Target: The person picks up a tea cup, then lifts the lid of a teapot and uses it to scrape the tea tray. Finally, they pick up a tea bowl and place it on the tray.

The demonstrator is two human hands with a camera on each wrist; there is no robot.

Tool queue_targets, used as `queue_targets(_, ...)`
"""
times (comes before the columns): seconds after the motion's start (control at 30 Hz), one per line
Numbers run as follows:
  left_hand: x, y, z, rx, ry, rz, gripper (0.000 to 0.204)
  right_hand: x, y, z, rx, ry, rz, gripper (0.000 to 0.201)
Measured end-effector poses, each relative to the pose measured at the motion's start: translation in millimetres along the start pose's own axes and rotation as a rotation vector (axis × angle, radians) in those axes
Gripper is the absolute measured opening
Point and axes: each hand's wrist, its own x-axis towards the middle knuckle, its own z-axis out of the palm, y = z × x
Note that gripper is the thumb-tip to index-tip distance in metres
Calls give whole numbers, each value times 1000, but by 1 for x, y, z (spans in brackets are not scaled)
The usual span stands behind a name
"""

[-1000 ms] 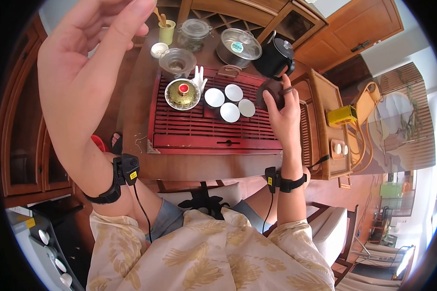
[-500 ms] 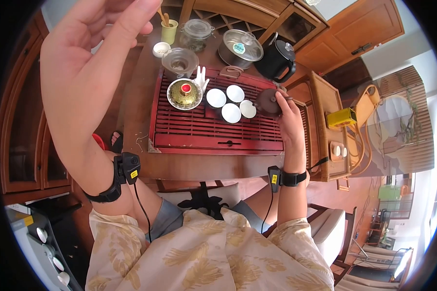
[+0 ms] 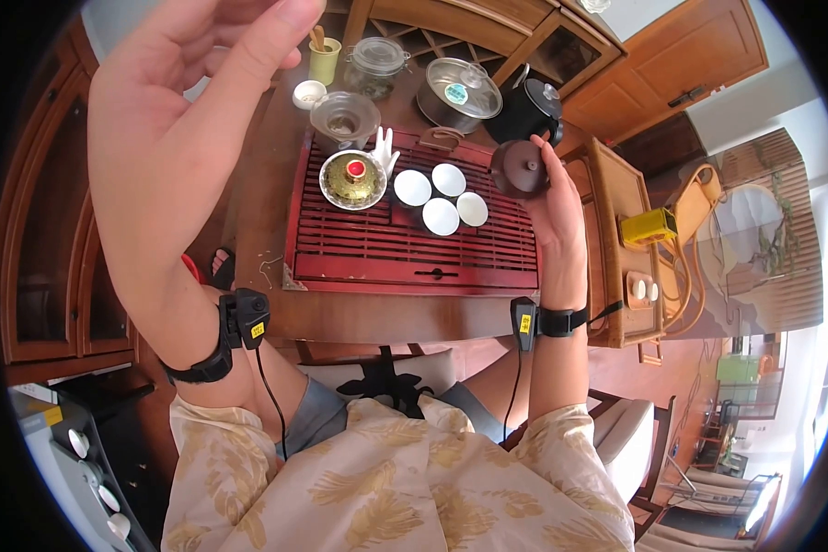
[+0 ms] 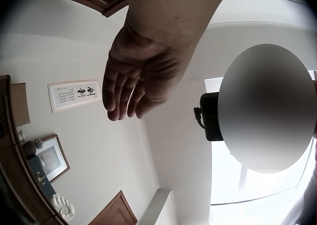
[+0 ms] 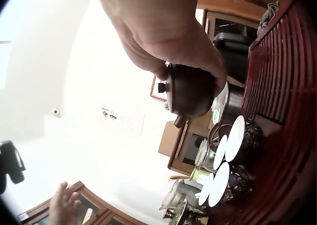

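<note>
My right hand point(image 3: 561, 207) holds a small dark brown teapot point(image 3: 517, 170) above the right side of the red slatted tea tray point(image 3: 368, 274). In the right wrist view, the teapot point(image 5: 193, 89) has its lid knob to the left and its spout downward, with the thumb near the lid. Several white-lined cups point(image 3: 442, 217) stand just left of the teapot. Raised close to the head camera, my left hand point(image 3: 170, 101) holds nothing. Its fingers hang loosely bent in the left wrist view.
A lidded bowl point(image 3: 352, 189) with gold lid and a white hand-shaped ornament point(image 3: 385, 152) sit on the tray's left. Behind stand a glass jar point(image 3: 374, 69), a lidded steel pot point(image 3: 458, 97) and a black kettle point(image 3: 524, 110). A rattan cart point(image 3: 627, 166) is at right.
The teapot dipped toward the nearest cup half a second ago, then rose and moved back from it. Its lid now faces the head camera more. The left hand shifted slightly right in view.
</note>
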Motion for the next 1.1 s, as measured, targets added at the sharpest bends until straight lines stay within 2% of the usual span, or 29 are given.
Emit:
queue_targets(0.23,-1,4,-2,5,13,-11,24,24,10,-4,-86,-38,74,52)
queue_targets(0.33,0,1,-5,11,-6,19,24,23,10,0,-65,-31,80,61)
queue_targets(0.43,1,0,-7,27,-16,45,24,22,10,1,-171,-53,51,62)
queue_targets(0.57,0,2,-6,29,-12,37,25,24,23,2,-308,-33,-108,64)
queue_targets(0.77,0,1,-6,30,-27,55,24,12,23,23,-675,16,-310,70)
queue_targets(1.1,-1,1,-7,30,-20,43,25,3,18,43,-1012,28,-673,58)
